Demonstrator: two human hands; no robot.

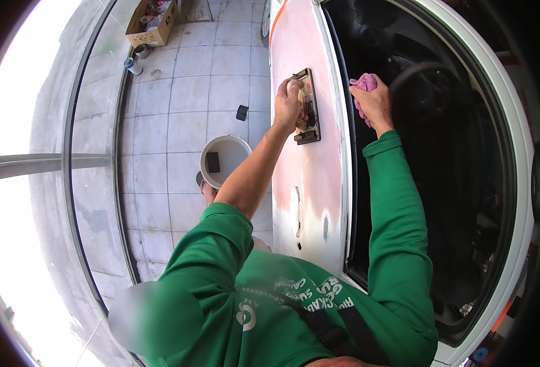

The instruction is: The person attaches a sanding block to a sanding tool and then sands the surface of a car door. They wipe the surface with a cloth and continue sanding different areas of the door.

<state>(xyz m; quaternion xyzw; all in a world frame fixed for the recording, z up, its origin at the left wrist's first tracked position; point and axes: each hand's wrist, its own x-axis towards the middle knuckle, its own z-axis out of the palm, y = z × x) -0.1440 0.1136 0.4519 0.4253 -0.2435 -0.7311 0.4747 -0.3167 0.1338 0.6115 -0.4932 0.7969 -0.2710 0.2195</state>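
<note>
My left hand [288, 106] is wrapped round the grip of a long hand sanding block [309, 136]. Its dark, rectangular base lies along the outer skin of a white car door [302, 52], on a patch worn to pink and pale tones. My right hand [377, 104] is closed on a crumpled pink cloth [363, 81] at the edge of the door's window opening. Nearer me on the door are a handle recess [295, 211] and a small dark grey smear [325, 225].
A pale bucket [245, 144] with a dark block [212, 162] in it stands on the tiled floor, left of the door. Beyond it lies a small black pad [242, 112]. A cardboard box [154, 37] and a can [133, 66] stand farther off by the glass wall.
</note>
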